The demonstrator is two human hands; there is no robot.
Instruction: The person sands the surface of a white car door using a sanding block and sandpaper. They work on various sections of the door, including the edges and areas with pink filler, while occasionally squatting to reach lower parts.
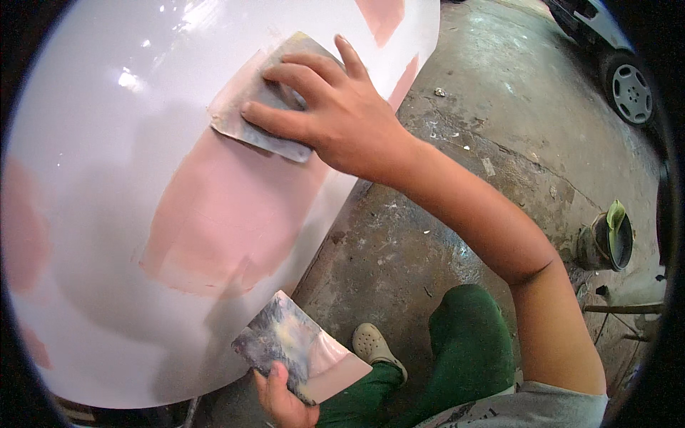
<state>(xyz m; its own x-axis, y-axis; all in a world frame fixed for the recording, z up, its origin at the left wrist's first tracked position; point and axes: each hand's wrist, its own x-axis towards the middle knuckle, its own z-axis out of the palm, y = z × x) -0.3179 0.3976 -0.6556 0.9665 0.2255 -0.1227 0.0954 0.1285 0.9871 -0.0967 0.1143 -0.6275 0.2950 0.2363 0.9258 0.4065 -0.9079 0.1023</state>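
Seemingly, the pink filler (221, 207) on the white panel (93, 107) is mostly spread, with smoothing left. Our right hand (346, 110) has its fingers clamped on the spreader (239, 118) against the panel, thumb probably hidden beneath; our left hand (284, 401) grips a smeared board (278, 335) near the panel's lower edge.

Here I am over a stained concrete floor (499, 85), shiny in patches, dark bucket (591, 248) to my right, car (596, 25) beyond!
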